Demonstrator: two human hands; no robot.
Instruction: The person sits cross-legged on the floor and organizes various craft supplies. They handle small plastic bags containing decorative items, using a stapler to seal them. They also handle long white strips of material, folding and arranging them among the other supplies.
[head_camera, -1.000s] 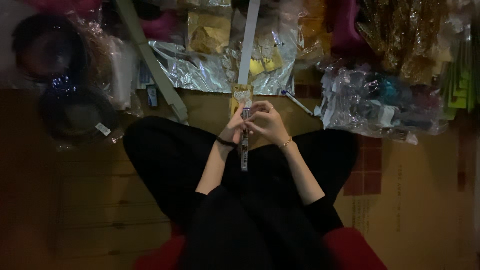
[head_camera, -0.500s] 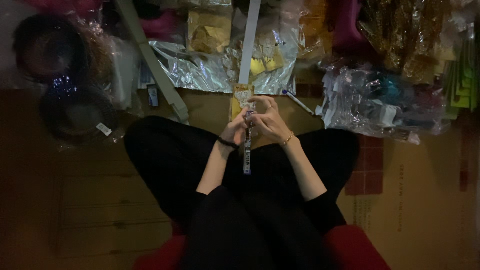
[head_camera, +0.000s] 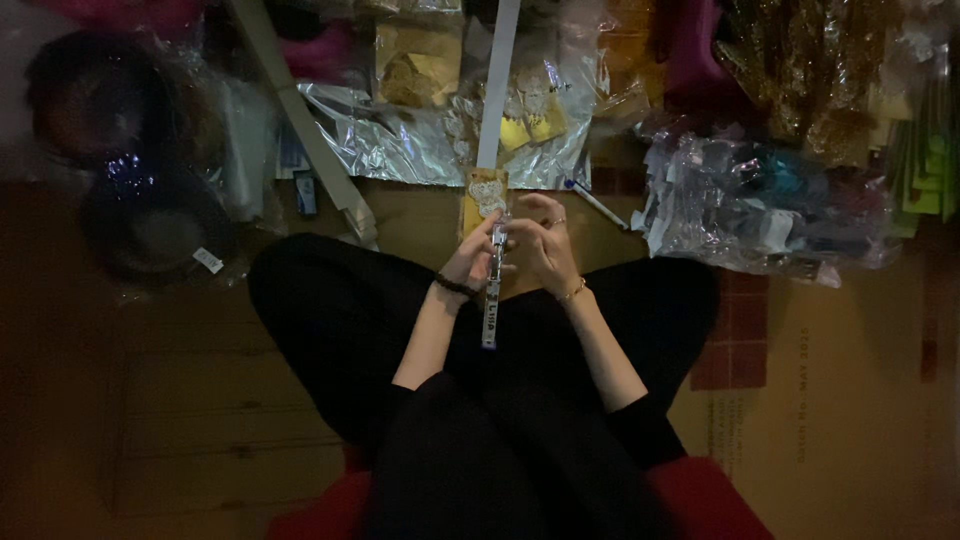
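I see crinkled clear plastic bags (head_camera: 745, 205) on the floor to the right, holding dark and teal items I cannot identify. A silvery foil wrapper (head_camera: 400, 140) lies ahead with small yellow pieces (head_camera: 530, 125) on it, beside a packet of golden material (head_camera: 415, 65). My left hand (head_camera: 475, 260) and right hand (head_camera: 545, 245) meet above my crossed legs, fingers curled together and pinching a narrow pale strip with a dark lower end (head_camera: 490, 300), which hangs down between the wrists. A yellow card with a white shape (head_camera: 484, 195) sits just beyond the fingers. The dim light blurs the round dark objects (head_camera: 150, 215) on the left.
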